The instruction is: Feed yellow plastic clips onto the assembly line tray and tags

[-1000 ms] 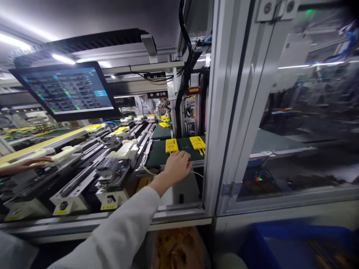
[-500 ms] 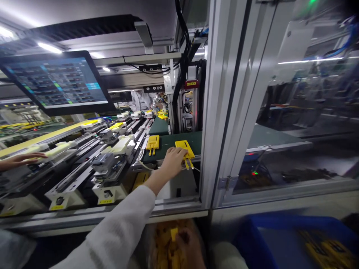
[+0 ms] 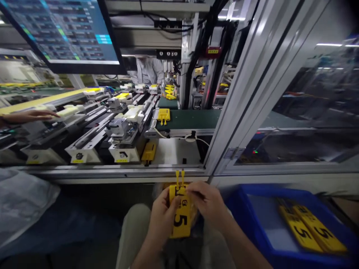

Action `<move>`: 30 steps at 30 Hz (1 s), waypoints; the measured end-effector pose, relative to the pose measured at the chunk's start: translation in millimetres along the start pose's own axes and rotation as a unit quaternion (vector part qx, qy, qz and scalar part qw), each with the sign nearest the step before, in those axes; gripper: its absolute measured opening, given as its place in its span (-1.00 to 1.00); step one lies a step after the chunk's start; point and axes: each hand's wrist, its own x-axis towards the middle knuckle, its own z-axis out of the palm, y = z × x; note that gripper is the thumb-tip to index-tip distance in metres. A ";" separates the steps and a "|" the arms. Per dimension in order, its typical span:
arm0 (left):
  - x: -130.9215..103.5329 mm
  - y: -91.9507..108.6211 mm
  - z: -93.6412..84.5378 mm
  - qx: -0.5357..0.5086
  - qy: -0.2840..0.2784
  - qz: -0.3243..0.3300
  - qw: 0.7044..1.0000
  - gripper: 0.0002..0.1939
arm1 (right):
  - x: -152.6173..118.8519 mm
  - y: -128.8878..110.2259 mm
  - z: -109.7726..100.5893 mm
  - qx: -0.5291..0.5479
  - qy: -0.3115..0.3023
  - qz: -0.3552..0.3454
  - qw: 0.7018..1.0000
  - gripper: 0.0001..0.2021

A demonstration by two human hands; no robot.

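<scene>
A yellow device [image 3: 181,220] with a black 5 on its face is held over my lap, its two short plugs pointing up. My left hand [image 3: 162,215] grips it by the left side, thumb across the face. At its upper right corner my right hand [image 3: 206,200] has its fingers pinched together; what they hold there is too small to make out. Another yellow device [image 3: 163,115] with two plugs lies on the green conveyor belt [image 3: 193,118]. One more yellow device [image 3: 149,151] rests below the belt, beside the metal plate.
Rails with white fixtures [image 3: 123,154] fill the left side, under a monitor [image 3: 67,33]. Another person's hand [image 3: 36,116] reaches in at the left. A metal post [image 3: 246,86] stands at the right. A blue bin [image 3: 252,224] at the lower right holds yellow devices.
My left hand has come back from the belt to my lap with a yellow device. My right hand has risen to the device's top. The view has tilted down.
</scene>
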 end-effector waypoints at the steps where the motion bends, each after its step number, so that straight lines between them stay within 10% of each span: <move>1: -3.8 -0.1 -3.5 0.019 -0.010 0.004 1.000 -0.64 | 1.6 -6.6 1.1 -0.017 -0.035 -0.018 0.999 -0.87; 9: -15.9 8.1 -20.7 0.054 -0.049 0.021 0.997 -0.71 | 1.7 -21.4 9.2 -0.049 -0.098 0.004 0.994 -0.85; 16: -13.2 -4.2 -17.3 0.000 -0.034 0.011 0.999 -0.61 | -12.0 -14.6 34.7 0.160 -0.082 0.249 0.952 -0.69; 22: -11.8 -31.9 -0.4 -0.041 0.093 -0.019 0.995 -0.54 | -34.4 -1.5 57.9 0.040 -0.006 0.214 0.976 -0.69; 27: -0.9 -12.3 -19.9 0.096 -0.035 0.072 0.992 -0.73 | -9.1 -16.6 31.0 0.023 -0.026 0.109 0.993 -0.78; 30: 23.2 18.8 -41.0 0.241 -0.104 0.204 0.943 -0.85 | -14.7 -38.3 -3.1 -0.022 0.017 0.082 0.996 -0.81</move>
